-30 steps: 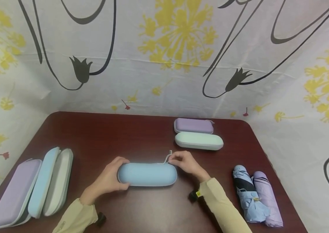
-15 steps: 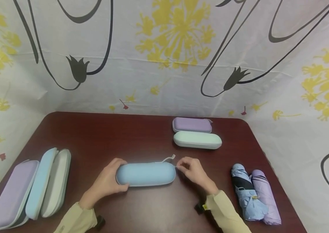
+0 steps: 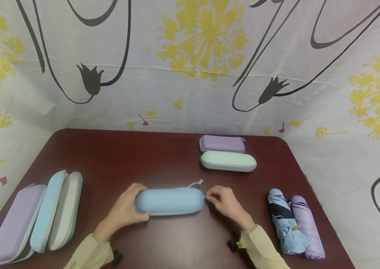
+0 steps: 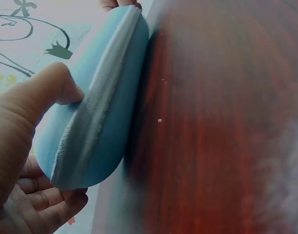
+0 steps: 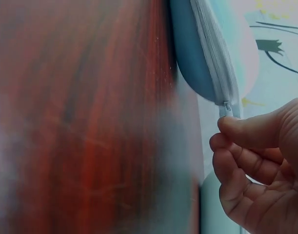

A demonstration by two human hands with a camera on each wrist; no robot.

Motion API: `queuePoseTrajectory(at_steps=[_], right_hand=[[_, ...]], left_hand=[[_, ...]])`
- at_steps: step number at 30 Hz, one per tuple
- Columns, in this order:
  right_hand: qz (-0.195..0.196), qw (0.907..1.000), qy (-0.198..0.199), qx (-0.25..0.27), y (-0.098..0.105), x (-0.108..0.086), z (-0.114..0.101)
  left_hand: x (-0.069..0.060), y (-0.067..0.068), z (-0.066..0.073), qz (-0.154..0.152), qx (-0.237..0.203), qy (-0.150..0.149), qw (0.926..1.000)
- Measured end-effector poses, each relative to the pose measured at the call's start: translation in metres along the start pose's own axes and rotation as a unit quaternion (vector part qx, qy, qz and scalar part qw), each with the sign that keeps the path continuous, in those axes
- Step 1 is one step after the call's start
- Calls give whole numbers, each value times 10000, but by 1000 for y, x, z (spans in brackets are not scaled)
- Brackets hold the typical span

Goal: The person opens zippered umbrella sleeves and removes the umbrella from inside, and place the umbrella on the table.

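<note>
Blue case on glossy dark-red table; my left hand grips one end, right hand pinches the zipper pull; floral-print sheeting behind.

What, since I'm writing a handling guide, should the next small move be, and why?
Probably draw the zipper pull round toward the near side: the right hand pinches it at the right end of the light blue case, the left hand grips the other end, and the near-side zipper looks closed.
</note>
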State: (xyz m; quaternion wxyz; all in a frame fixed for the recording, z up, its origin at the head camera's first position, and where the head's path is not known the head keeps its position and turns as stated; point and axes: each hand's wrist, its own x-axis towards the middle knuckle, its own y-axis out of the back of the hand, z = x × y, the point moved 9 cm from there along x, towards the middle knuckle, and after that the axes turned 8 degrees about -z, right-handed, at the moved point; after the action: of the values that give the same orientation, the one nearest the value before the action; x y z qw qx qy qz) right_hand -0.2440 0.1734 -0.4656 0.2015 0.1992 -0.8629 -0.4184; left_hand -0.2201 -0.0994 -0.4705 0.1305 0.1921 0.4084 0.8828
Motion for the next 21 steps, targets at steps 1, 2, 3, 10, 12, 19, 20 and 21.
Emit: queuePoseTrajectory(at_steps=[1, 2, 3, 10, 12, 19, 20, 21], right_hand=[[-58, 10000, -47, -9, -1, -2, 0], [-110, 9999, -87, -37, -2, -4, 1], [-143, 9998, -135, -52, -3, -5, 1], [-97, 9994, -340, -34, -5, -12, -9], [-17, 9995, -305, -24, -6, -13, -14], [344, 9986, -391, 36, -7, -13, -21], [348, 9984, -448, 64, -8, -13, -21], [342, 9982, -480, 92, -9, -12, -21]], left_hand=[[0, 0, 0, 29, 21, -10, 10000], [-1, 0, 1, 59, 40, -15, 10000], [-1, 1, 1, 94, 44, -17, 9999], [-4, 1, 2, 224, 180, 237, 9993], [-6, 1, 1, 260, 173, 402, 9987], [-13, 0, 3, 345, 191, 868, 9954], [-14, 0, 4, 369, 203, 885, 9952], [-14, 0, 4, 391, 212, 891, 9950]])
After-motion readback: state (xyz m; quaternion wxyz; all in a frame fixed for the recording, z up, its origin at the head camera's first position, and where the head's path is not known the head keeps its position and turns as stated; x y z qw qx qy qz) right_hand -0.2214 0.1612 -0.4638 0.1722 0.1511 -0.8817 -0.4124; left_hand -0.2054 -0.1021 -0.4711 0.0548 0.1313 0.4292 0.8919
